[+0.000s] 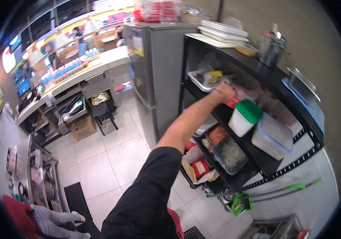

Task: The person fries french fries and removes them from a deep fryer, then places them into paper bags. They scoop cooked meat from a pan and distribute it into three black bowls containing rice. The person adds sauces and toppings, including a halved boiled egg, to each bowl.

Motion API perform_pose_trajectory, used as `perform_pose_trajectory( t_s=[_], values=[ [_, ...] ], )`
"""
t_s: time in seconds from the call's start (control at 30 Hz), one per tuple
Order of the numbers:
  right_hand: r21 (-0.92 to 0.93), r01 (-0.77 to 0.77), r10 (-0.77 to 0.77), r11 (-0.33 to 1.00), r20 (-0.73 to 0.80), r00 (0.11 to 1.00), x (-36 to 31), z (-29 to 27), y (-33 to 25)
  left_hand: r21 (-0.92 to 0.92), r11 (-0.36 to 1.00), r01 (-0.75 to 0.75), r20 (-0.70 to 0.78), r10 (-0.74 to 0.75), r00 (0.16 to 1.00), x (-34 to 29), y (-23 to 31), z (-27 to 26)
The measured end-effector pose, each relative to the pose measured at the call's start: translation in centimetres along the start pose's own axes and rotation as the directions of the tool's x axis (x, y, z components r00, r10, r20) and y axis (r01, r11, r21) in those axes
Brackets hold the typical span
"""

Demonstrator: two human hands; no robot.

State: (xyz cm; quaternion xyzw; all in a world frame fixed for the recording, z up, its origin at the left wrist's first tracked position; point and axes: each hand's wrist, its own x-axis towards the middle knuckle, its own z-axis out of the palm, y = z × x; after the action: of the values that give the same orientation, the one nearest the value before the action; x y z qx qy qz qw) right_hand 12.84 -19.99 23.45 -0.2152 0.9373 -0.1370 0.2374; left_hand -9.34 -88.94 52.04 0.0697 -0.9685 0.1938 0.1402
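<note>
My left hand (225, 93) is stretched out to the upper level of a black shelf rack (272, 161), at the end of my bare forearm and black sleeve. Blur and the angle hide its fingers, so their grip does not show. Just beyond and beside it lies a red and clear plastic package (242, 95). A white tray (201, 82) with yellow and clear plastic packets is on its left. Nearer to me stand a white tub with a green lid (244, 119) and a clear lidded container (273, 136) with pale contents. My right hand is out of view.
A grey fridge (170, 67) stands left of the rack. On the rack's top are stacked white trays (223, 34) and a metal pot (271, 49). Below are a dark food container (229, 154) and a green broom (240, 203). Another person (47, 217) stands lower left.
</note>
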Motion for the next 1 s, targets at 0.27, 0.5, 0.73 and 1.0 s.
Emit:
perform_pose_trajectory(
  t_s=[0.27,0.5,0.73,1.0],
  values=[
    [-0.121,0.125,-0.115,0.985,0.086,0.99,5.8,-1.3,-4.8,-0.058,0.998,0.029,0.086,-0.024,0.996,2.0,-0.3,-2.9],
    [-0.142,0.125,-0.112,0.982,0.097,0.989,6.5,-1.4,-5.0,-0.051,0.997,0.054,-0.012,-0.055,0.998,2.7,-2.4,-4.2],
    [-0.143,0.07,-0.061,0.987,0.066,0.996,5.3,-0.5,-2.9,-0.261,0.958,0.117,-0.285,-0.192,0.939,0.6,-3.6,-1.8],
    [-0.096,-0.036,0.038,0.995,0.011,0.999,2.0,2.9,1.3,-0.414,0.895,0.166,-0.171,-0.255,0.952,-0.4,-4.8,-1.5]
  ],
)
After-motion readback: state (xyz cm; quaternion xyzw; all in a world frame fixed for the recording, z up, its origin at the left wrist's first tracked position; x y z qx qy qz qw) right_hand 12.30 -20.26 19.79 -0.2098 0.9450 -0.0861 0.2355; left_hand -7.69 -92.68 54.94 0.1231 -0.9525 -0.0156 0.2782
